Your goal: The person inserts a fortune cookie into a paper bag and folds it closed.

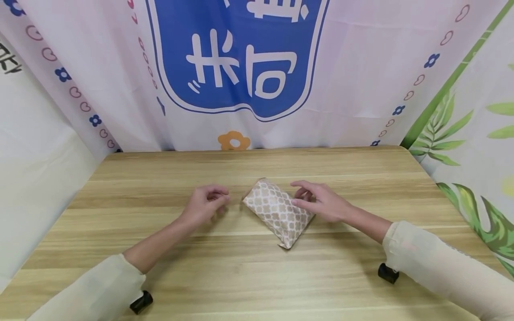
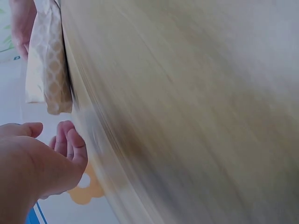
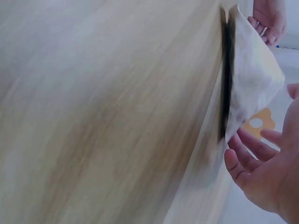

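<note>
A flat, puffy packet (image 1: 277,209) with a tan and white lattice pattern lies at a slant on the wooden table. To its left is my left hand (image 1: 209,203), fingers loosely bent, holding nothing and apart from the packet by a small gap. At the packet's right side, my right hand (image 1: 321,203) has its thumb and fingers spread, with the thumb tip over the edge. In the right wrist view, the fingers (image 3: 252,151) come close to the packet's corner (image 3: 252,74); whether they touch it I cannot tell. The left wrist view shows the packet (image 2: 49,60) beyond the left fingertips.
The wooden table (image 1: 192,276) runs back to a hanging cloth (image 1: 345,102) with a blue badge and white characters. Printed leaves show on another cloth (image 1: 466,178) at the right. Small black pieces (image 1: 141,302) sit under both sleeves.
</note>
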`<state>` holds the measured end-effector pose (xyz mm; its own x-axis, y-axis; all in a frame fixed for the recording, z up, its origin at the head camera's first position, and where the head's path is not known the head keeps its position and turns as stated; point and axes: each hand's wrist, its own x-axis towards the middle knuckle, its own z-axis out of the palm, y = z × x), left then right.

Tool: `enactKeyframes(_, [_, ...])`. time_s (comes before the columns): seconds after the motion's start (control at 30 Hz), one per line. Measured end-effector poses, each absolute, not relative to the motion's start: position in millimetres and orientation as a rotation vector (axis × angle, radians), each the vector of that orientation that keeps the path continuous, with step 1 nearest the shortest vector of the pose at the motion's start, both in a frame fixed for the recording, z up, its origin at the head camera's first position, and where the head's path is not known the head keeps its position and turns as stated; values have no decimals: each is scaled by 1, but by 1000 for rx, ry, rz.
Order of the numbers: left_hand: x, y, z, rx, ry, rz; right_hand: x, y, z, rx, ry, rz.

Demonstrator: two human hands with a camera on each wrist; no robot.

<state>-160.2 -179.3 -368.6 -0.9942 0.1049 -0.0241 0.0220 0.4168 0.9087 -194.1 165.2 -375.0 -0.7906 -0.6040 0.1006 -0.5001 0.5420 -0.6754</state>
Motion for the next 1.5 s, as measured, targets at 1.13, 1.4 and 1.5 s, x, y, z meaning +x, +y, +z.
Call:
enactKeyframes(1.13, [-172,-125,-364,144,2116,1707,-189,126,-369,-522,2427,-1443])
enactKeyframes(1.4, [-170,-121,-361,283,2215,1784,-188,126,-366,-646,2465,-1621])
enactKeyframes(1.5, [-168,-120,-358,374,2299,1803,-186,127,-364,-740,2481,-1716])
